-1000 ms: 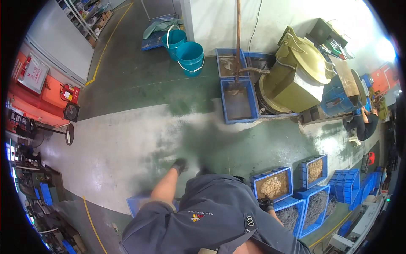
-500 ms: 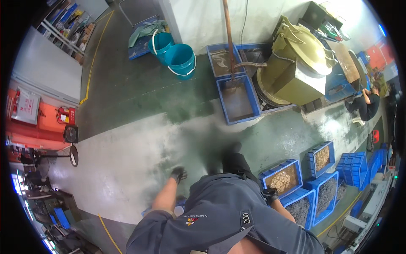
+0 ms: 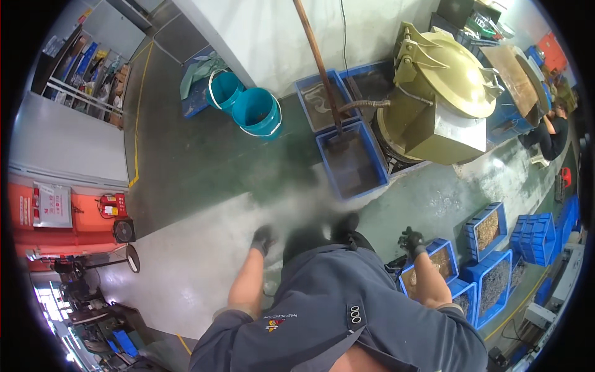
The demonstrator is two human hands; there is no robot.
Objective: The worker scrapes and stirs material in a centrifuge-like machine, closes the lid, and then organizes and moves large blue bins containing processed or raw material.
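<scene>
My left hand (image 3: 264, 240), in a dark glove, hangs beside my left leg above the pale floor. Nothing shows in it, and its fingers look loose and slightly apart. My right hand (image 3: 411, 241), also in a dark glove, is held out at my right side, open with its fingers spread and empty. Just beyond the right forearm lies a blue crate (image 3: 453, 253) with wet, tan pieces in it, partly covered by the arm. Neither hand touches anything that I can see.
Ahead stand two blue tubs (image 3: 382, 162) of murky water, a long wooden handle (image 3: 320, 68) and a yellowish lidded machine (image 3: 427, 124). Teal buckets (image 3: 257, 131) are at the wall. More blue crates (image 3: 534, 239) stand right. A person (image 3: 553, 137) sits far right.
My right hand has left the blue crate's edge and moved forward and up, with its fingers spread. My left hand has shifted slightly forward. The view has turned, and the tubs appear nearer.
</scene>
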